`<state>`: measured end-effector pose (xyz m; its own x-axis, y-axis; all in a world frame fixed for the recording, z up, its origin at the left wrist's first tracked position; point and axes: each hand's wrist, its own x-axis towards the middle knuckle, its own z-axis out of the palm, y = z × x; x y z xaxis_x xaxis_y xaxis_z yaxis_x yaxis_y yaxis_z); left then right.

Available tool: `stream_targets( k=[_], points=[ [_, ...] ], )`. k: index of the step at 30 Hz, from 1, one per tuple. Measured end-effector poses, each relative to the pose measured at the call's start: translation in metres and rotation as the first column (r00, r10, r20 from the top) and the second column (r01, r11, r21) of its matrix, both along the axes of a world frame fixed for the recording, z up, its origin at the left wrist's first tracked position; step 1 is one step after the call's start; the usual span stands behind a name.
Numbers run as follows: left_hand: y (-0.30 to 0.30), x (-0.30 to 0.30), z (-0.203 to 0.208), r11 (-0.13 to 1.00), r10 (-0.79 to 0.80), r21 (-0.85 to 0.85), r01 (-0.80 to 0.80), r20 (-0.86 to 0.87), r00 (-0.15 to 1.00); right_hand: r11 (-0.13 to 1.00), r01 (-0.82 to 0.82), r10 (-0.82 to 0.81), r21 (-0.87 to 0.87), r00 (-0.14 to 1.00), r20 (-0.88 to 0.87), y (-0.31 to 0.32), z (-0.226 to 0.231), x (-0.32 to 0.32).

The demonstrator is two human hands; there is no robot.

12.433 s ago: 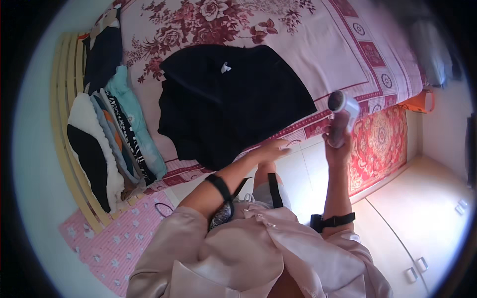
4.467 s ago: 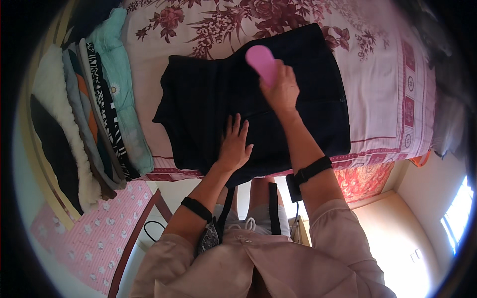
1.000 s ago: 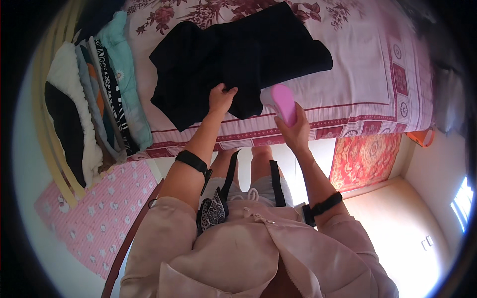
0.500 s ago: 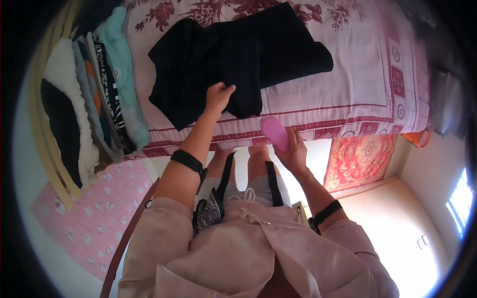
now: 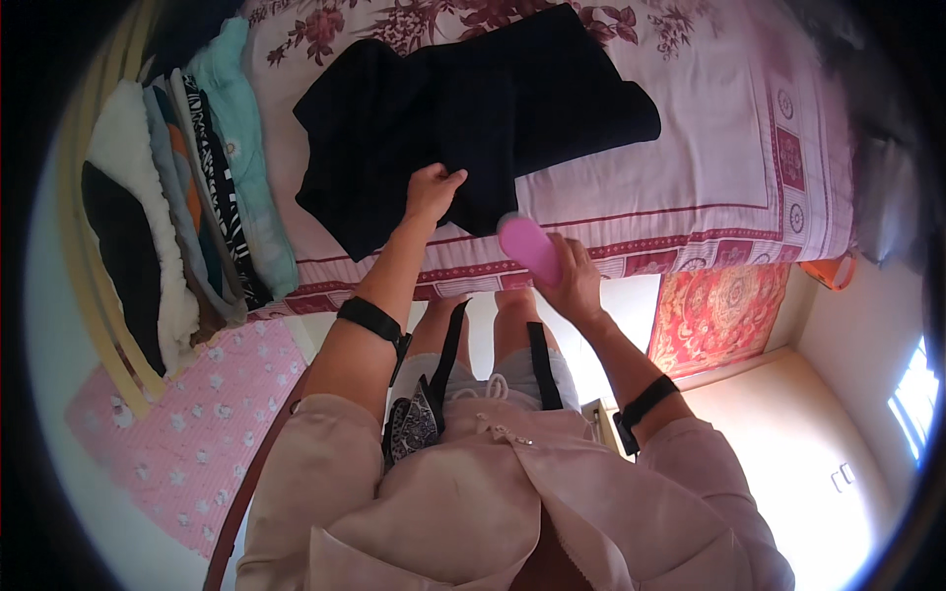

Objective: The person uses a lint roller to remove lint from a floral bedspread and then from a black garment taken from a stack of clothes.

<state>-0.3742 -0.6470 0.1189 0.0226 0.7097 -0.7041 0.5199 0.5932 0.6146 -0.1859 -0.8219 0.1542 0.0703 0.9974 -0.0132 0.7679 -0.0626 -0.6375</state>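
Observation:
A black garment [image 5: 394,128] lies spread and partly folded on the bed. My left hand [image 5: 434,191] rests on its near part, fingers closed on the black cloth. In my right hand [image 5: 574,278] is a pink handheld tool [image 5: 530,248] with a broad, rounded flat back and a greyish edge at its far end. That end meets the garment's near edge, to the right of my left hand. The tool's underside is hidden, so its exact kind does not show.
Several folded clothes [image 5: 241,148] stand in a row at the bed's left side, beside a white fleecy piece [image 5: 128,123]. The bed has a pale floral bedspread [image 5: 680,187]. A red patterned mat [image 5: 719,320] and a pink patterned sheet [image 5: 187,433] lie lower down.
My right hand has moved the pink tool left and slightly away from me, up to the garment's near edge. My left hand stays in place.

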Motion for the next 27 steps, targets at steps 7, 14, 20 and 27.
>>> stream_targets(
  k=[7,14,20,27],
  points=[
    [-0.001,-0.002,-0.007,1.000,-0.011,-0.010,0.011,-0.031,0.999,0.984,0.115,-0.125,0.136,0.990,0.067,0.060,-0.035,0.015],
    [0.002,-0.003,0.005,1.000,0.013,-0.015,-0.012,0.015,1.000,0.992,-0.107,0.104,-0.073,0.994,-0.038,0.007,-0.005,0.007],
    [-0.006,-0.005,-0.007,0.993,0.114,-0.031,-0.112,0.075,0.991,1.000,-0.023,0.024,0.017,0.999,-0.041,0.057,-0.011,0.009],
    [-0.027,-0.046,-0.007,0.988,0.154,-0.003,-0.157,0.186,0.970,0.995,-0.086,0.080,-0.051,0.991,-0.107,0.066,-0.011,-0.006]
  ],
)
